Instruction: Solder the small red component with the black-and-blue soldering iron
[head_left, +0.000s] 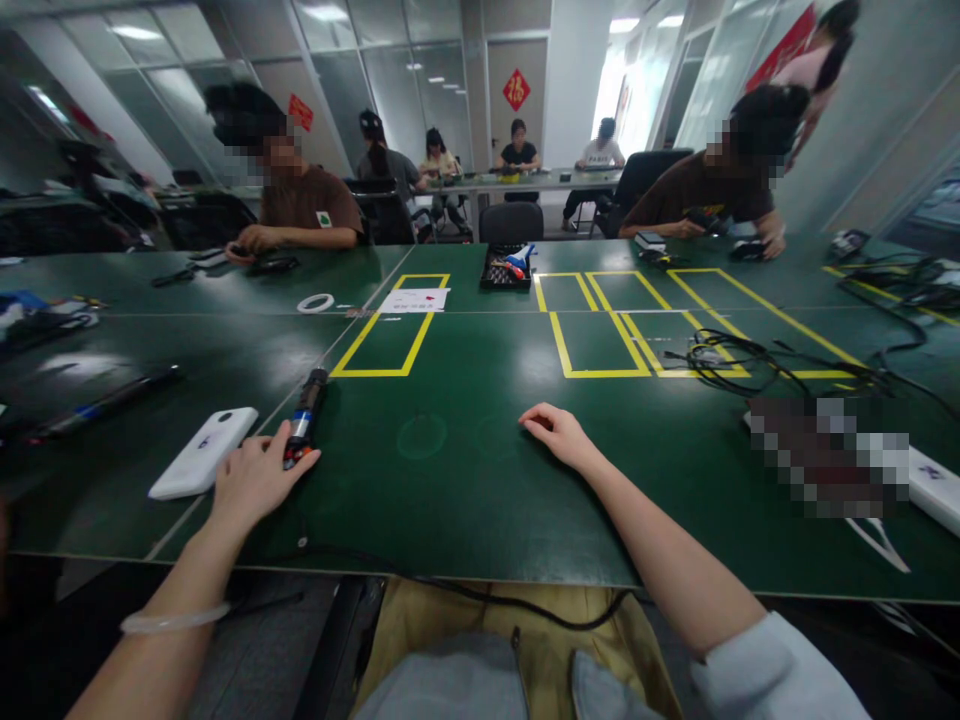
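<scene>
On the green table, my left hand (pixel 251 470) is round the lower end of a black cylindrical tool (pixel 306 415), which looks like an electric screwdriver. The tool has a blue and silver band and red parts near my thumb. Its far end points away from me. Just left of that hand lies a white, rounded power bank-like block (pixel 206 452). My right hand (pixel 556 432) rests on the tabletop to the right of the middle, its fingers curled together with nothing visible in them.
Yellow tape outlines (pixel 409 372) mark the green table (pixel 465 500). A black tray (pixel 504 270) holds tools, near a white paper (pixel 416 300) and a tape roll (pixel 315 303). Tangled black cables (pixel 731 355) lie at right. Co-workers sit across the table.
</scene>
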